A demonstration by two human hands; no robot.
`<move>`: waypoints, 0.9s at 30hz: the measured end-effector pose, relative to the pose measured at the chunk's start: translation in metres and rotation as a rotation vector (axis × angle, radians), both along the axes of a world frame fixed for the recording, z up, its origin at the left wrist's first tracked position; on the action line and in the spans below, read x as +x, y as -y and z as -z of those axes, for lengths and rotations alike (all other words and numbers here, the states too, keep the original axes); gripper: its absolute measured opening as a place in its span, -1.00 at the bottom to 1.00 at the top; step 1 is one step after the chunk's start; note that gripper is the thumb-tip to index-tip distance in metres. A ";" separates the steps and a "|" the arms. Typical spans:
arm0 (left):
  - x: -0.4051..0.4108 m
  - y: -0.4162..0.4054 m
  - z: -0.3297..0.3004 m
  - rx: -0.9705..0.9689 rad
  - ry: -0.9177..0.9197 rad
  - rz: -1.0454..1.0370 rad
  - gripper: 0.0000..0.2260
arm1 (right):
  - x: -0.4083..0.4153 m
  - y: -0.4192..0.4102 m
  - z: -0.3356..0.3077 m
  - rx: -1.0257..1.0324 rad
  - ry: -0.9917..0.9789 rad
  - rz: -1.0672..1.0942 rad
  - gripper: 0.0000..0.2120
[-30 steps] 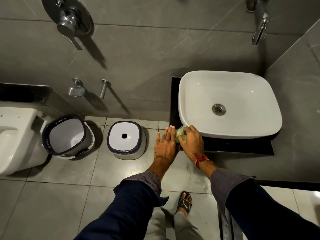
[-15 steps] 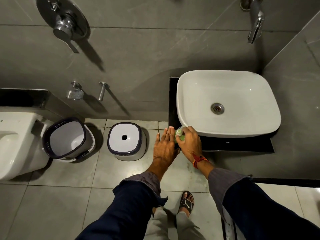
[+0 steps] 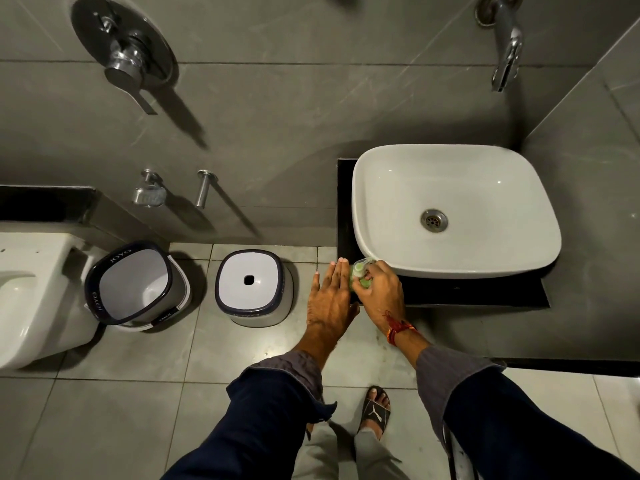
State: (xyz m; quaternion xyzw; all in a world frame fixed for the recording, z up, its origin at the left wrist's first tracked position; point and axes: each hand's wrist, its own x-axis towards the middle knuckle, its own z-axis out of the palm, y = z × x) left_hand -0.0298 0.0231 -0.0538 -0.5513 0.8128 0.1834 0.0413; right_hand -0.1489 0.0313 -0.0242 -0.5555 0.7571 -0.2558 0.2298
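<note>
A small green soap dispenser (image 3: 358,273) with a pale pump top stands on the black counter (image 3: 450,292) at the front left corner of the white basin (image 3: 450,209). My right hand (image 3: 381,292) curls its fingers over the dispenser's pump top. My left hand (image 3: 330,296) is held flat with straight fingers, palm down, right beside the dispenser on its left. Most of the dispenser body is hidden behind my hands.
A chrome tap (image 3: 505,46) juts from the grey wall above the basin. On the tiled floor stand an upturned white stool (image 3: 254,287) and a white bucket (image 3: 135,285) beside a toilet (image 3: 31,299). A shower mixer (image 3: 128,57) is mounted at upper left. My sandalled foot (image 3: 375,410) is below.
Both hands stay at the dispenser; the right hand's fingers have shifted slightly on the pump top. The view has drifted a little.
</note>
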 end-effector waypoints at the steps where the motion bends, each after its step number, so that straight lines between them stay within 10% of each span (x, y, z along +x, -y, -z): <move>1: 0.000 0.000 0.000 0.000 -0.006 -0.002 -0.14 | 0.000 0.000 0.001 -0.002 0.005 -0.002 -0.73; 27: -0.003 0.001 0.008 -0.018 0.013 0.000 -0.14 | 0.006 0.008 -0.004 0.018 0.117 0.195 -0.68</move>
